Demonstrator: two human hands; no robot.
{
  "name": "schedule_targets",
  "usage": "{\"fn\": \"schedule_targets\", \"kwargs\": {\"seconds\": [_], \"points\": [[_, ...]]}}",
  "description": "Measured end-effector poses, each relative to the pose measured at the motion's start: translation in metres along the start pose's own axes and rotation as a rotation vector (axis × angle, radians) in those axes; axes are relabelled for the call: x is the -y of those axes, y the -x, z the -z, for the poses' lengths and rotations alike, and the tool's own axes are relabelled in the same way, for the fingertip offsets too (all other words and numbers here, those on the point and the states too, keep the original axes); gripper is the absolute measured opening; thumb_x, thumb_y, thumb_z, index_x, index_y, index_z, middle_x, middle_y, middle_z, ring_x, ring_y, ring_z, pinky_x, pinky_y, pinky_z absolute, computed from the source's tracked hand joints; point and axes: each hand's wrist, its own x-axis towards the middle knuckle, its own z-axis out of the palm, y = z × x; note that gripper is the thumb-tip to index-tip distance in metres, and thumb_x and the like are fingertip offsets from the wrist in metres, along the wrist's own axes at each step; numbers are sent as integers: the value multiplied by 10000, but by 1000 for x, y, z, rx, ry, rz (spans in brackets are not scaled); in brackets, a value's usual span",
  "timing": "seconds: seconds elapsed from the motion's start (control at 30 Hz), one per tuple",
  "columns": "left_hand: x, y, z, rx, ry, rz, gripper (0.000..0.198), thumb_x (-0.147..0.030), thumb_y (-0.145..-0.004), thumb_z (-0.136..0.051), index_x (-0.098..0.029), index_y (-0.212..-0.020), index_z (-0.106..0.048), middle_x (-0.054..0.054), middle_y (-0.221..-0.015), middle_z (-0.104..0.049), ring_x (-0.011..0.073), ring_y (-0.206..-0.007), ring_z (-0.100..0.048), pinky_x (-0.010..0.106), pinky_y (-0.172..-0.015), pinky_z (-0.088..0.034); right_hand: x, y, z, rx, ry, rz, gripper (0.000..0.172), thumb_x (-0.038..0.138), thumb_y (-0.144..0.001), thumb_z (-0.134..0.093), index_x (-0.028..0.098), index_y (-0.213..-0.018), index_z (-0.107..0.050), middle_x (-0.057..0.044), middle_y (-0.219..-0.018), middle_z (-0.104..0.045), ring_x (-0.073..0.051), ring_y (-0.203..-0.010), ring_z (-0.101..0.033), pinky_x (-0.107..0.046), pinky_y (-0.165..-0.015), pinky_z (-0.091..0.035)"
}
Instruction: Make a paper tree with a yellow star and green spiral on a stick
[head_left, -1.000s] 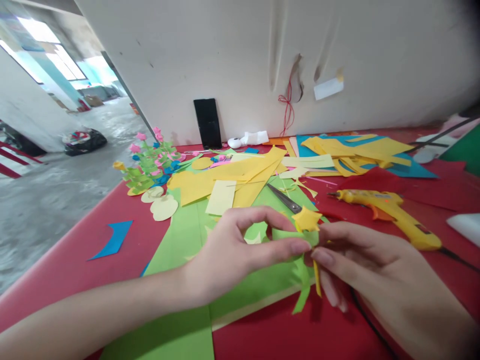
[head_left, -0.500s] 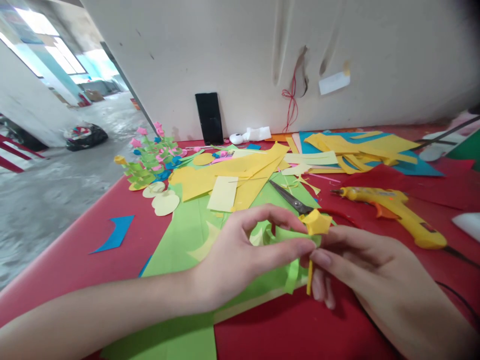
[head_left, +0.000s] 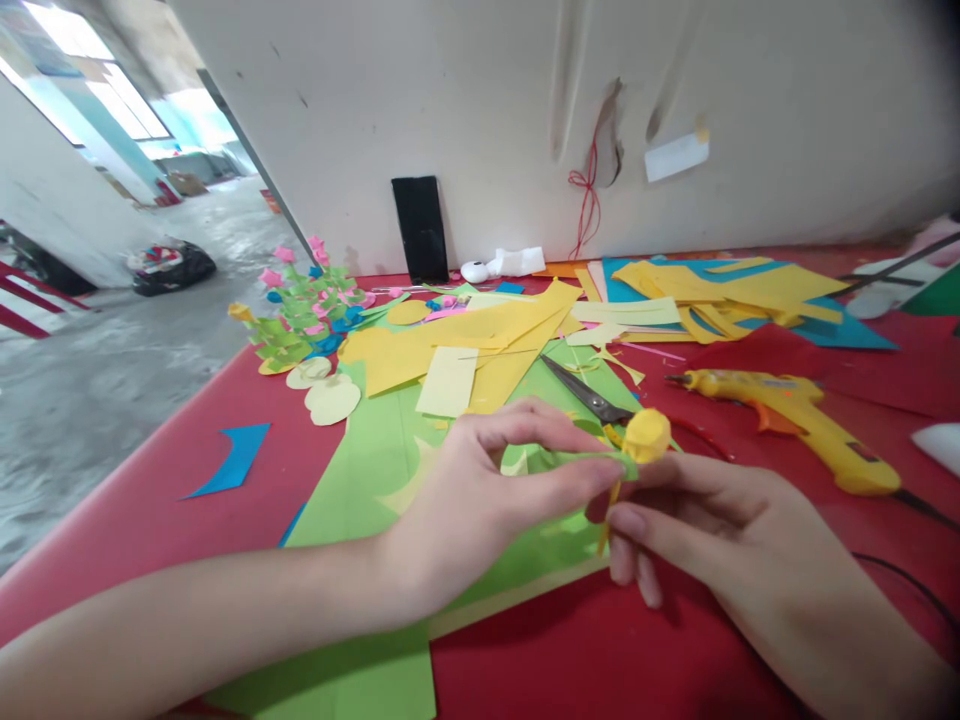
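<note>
My right hand (head_left: 724, 520) pinches the thin yellow stem (head_left: 604, 535) of a yellow paper flower (head_left: 647, 435), whose head tilts to the right above my fingers. Thumb and forefinger of my left hand (head_left: 457, 510) are closed on a green paper strip (head_left: 626, 466) just below the flower head. The strip appears to go round the top of the stem; my fingertips hide part of it. Dark-bladed scissors (head_left: 585, 388) lie open behind my hands, their red handles (head_left: 701, 436) partly hidden by the flower.
A yellow glue gun (head_left: 795, 405) lies at the right. Yellow paper sheets (head_left: 420, 345) and green paper (head_left: 360, 590) cover the middle. Finished paper flowers (head_left: 307, 310) stand at the back left near pale paper discs (head_left: 332, 400). A black phone (head_left: 420, 230) leans against the wall.
The yellow flower has turned and tipped, its head now facing more upward and its stem slanting. The dangling green end is no longer visible below my fingers. Both hands stay close together.
</note>
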Motion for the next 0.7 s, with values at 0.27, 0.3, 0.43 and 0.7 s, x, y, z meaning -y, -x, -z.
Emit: {"fn": "schedule_targets", "kwargs": {"seconds": [0.27,0.3,0.43,0.7], "points": [[-3,-1,0,-8,-58,21,65,-250,-717,-703,-205,-679,-674,-37,-803,-605,89,-741,-543,221,-692,-403,1,-2,1,40,-10,-58,193,353,-647,-734,183,-703,-662,-5,-469,-621,-111,-373,-534,-209,-356,-433],[-3,-1,0,-10,-57,24,66,-250,-714,-705,-203,-679,-675,-35,-799,-609,92,-742,-547,223,-692,-405,0,-1,1,45,-7,-56,197,358,-645,-734,184,-704,-663,-6,-470,-621,-112,-374,-535,-211,-357,-435],[-2,-1,1,-2,-41,36,75,-248,-713,-704,-200,-663,-675,-37,-772,-627,100,-745,-569,228,-703,-419,0,-1,1,16,-3,-48,184,346,-636,-745,188,-683,-662,-2,-469,-617,-106,-384,-539,-202,-375,-446],[1,-1,2,13,-95,29,67,-284,-690,-723,-224,-683,-693,-34,-740,-634,109,-770,-578,242,-763,-437,3,-1,1,16,-86,-53,162,307,-577,-788,208,-645,-680,4,-452,-622,-107,-368,-538,-197,-367,-447]]}}
